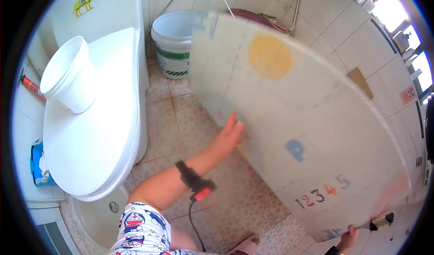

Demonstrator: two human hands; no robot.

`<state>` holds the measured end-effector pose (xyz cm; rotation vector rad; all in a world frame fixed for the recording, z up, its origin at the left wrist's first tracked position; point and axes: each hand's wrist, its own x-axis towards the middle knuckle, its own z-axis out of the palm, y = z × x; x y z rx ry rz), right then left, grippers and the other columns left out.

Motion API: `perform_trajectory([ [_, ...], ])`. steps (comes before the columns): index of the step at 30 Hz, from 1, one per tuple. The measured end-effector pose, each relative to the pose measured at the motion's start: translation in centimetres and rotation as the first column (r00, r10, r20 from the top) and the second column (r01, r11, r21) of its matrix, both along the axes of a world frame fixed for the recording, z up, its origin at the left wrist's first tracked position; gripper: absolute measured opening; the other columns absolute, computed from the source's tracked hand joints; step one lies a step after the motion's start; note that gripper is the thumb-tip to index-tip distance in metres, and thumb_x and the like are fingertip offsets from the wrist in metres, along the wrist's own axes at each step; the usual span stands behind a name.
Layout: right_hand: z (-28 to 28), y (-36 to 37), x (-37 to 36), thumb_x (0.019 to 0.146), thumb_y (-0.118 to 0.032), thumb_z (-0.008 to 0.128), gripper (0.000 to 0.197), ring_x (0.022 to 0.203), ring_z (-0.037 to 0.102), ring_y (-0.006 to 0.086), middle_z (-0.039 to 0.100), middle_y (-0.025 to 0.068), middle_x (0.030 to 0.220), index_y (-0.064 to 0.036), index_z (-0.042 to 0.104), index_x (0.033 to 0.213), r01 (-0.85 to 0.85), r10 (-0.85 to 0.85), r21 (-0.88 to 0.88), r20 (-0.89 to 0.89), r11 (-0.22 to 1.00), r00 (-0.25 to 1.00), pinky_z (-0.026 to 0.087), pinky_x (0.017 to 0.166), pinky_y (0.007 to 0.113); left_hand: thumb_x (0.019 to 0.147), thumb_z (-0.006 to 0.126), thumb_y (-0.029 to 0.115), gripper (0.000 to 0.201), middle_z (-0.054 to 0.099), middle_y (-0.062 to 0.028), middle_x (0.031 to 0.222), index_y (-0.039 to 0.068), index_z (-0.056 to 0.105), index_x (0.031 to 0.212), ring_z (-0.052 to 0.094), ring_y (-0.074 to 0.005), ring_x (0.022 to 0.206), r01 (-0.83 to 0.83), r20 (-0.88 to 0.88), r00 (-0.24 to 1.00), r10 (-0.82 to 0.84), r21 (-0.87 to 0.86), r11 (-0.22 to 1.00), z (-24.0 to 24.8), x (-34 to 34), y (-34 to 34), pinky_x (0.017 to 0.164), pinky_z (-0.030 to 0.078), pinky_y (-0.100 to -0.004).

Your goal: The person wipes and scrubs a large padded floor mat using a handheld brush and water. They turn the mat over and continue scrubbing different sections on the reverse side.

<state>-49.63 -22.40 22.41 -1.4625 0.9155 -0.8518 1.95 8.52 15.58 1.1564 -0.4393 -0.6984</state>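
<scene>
A large, pale play mat with a yellow disc and coloured printed figures stands tilted across the right half of the head view. At its near left edge is my left hand, fingers on the printed side and seemingly gripping the edge; motion blurs them a little. A black band with a small device and a cable sits on my left forearm. My right hand holds the mat's bottom edge at the lower right, most of its fingers hidden behind the sheet.
To the left, a white bucket stands on the closed toilet lid. Another white bucket with a green band is on the tiled floor near the wall. A maroon basin shows behind the mat. Bottles stand on the window ledge.
</scene>
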Motion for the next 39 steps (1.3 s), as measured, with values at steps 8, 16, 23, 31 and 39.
perform_trajectory([
  [8, 3.1, 5.5, 4.0, 0.061, -0.012, 0.070, 0.067, 0.102, 0.049, 0.0211, 0.050, 0.0077, 0.113, -0.0006, 0.042, 0.120, -0.178, 0.185, 0.049, -0.243, 0.983, 0.952, 0.037, 0.089, 0.032, 0.081, 0.031, 0.066, 0.084, 0.006, -0.0036, 0.145, 0.015, -0.003, 0.139, 0.021, -0.0268, 0.129, 0.209, -0.297, 0.941, -0.164, 0.126, 0.970, -3.7, -1.3, 0.2, 0.100, 0.024, -0.0480],
  [16, 4.8, 11.8, 4.7, 0.075, -0.008, 0.059, 0.040, 0.091, 0.048, 0.0160, 0.051, 0.0053, 0.099, -0.0001, 0.045, 0.111, -0.003, -0.080, -0.299, -0.267, 0.954, 0.960, 0.038, 0.082, 0.029, 0.082, 0.036, 0.063, 0.082, 0.005, -0.0035, 0.145, 0.016, 0.001, 0.140, 0.009, -0.0234, 0.133, 0.281, -0.192, 0.941, -0.278, -0.014, 0.960, -1.3, -2.6, -3.5, 0.104, 0.018, -0.0445],
  [23, 4.5, 14.6, 5.3, 0.079, -0.011, 0.060, 0.043, 0.094, 0.047, 0.0171, 0.050, 0.0059, 0.103, -0.0028, 0.042, 0.117, 0.257, -0.252, -0.195, 0.050, 0.946, 0.966, 0.039, 0.083, 0.030, 0.085, 0.049, 0.046, 0.079, 0.011, -0.0123, 0.144, 0.009, 0.004, 0.139, 0.013, -0.0215, 0.132, 0.404, 0.174, 0.903, -0.392, -0.039, 0.914, -1.9, -4.2, -6.1, 0.104, 0.018, -0.0393],
  [31, -1.5, 9.4, 0.4, 0.074, -0.010, 0.066, 0.036, 0.082, 0.051, 0.0137, 0.055, 0.0065, 0.094, -0.0023, 0.051, 0.106, -0.205, -0.180, -0.614, -0.504, 0.762, 0.845, 0.043, 0.075, 0.031, 0.088, 0.048, 0.026, 0.068, 0.024, -0.0148, 0.137, 0.002, 0.007, 0.137, 0.035, -0.0210, 0.119, 0.102, 0.107, 0.989, -0.105, 0.031, 0.994, -10.5, -6.8, -3.6, 0.095, 0.033, -0.0321],
  [39, -8.2, 8.7, 2.7, 0.071, -0.005, 0.060, 0.048, 0.101, 0.049, 0.0286, 0.052, 0.0166, 0.109, -0.0032, 0.045, 0.116, -0.619, 0.195, -0.178, -0.851, 0.765, 0.487, 0.042, 0.082, 0.036, 0.086, 0.047, 0.014, 0.069, 0.016, -0.0130, 0.140, 0.006, 0.000, 0.137, 0.031, -0.0263, 0.123, -0.216, 0.408, 0.897, 0.172, 0.064, 0.974, -2.9, -5.1, 0.0, 0.098, 0.030, -0.0368],
])
